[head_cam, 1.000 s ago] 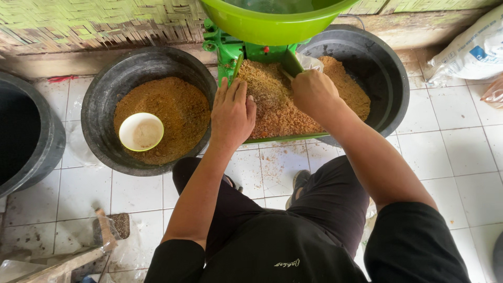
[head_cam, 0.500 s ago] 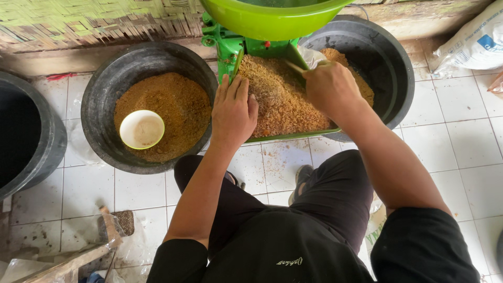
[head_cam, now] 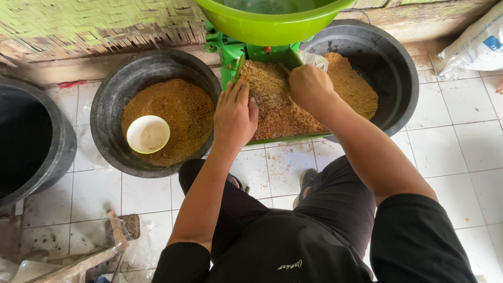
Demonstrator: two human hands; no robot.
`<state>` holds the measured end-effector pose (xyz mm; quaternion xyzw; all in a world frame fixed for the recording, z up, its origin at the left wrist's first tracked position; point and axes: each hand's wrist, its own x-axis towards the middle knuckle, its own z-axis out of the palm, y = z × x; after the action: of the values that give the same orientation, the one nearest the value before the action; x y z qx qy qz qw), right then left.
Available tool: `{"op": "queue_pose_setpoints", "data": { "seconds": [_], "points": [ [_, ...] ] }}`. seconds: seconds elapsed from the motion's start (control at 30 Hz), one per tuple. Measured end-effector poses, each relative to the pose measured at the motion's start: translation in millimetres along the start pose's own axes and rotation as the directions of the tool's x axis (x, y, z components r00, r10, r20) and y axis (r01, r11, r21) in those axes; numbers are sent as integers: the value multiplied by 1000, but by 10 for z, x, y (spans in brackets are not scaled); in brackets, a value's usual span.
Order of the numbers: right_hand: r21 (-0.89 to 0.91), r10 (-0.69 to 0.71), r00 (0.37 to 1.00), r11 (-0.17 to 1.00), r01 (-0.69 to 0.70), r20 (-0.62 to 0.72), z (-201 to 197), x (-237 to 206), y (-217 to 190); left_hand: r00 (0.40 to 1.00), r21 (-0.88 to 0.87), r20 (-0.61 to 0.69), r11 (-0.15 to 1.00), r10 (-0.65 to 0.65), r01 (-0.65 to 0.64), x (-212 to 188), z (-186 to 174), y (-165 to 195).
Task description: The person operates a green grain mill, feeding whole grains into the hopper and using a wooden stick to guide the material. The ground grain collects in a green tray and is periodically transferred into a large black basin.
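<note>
I am watching both hands working in the brown meal [head_cam: 283,107] that is lying heaped on the green chute tray [head_cam: 293,139] under the green hopper [head_cam: 272,21]. The left hand [head_cam: 236,112] is lying flat and open on the tray's left edge, holding nothing; the right hand [head_cam: 309,86] is curling loosely into the heap near the tray's top, though I cannot tell whether it is holding any. Much meal is already sitting in both black tubs [head_cam: 110,105], a white bowl [head_cam: 148,134] resting in the left one; the tray's load is still waiting.
</note>
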<state>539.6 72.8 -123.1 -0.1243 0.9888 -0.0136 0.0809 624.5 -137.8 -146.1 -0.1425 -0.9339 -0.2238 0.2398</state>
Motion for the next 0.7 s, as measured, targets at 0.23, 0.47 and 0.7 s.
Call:
{"op": "queue_pose_setpoints", "data": {
  "seconds": [0.23, 0.47, 0.7],
  "points": [
    [70, -54, 996, 996, 49, 75, 25, 39, -17, 1000, 8, 16, 1000, 2, -2, -24, 29, -29],
    [-74, -39, 999, 997, 38, -9, 75, 133, -76, 1000, -1, 8, 1000, -19, 19, -15, 25, -24],
    [-97, -37, 998, 995, 32, -47, -330, -347, 29, 1000, 7, 9, 1000, -7, 7, -34, 11, -40]
  ]
}}
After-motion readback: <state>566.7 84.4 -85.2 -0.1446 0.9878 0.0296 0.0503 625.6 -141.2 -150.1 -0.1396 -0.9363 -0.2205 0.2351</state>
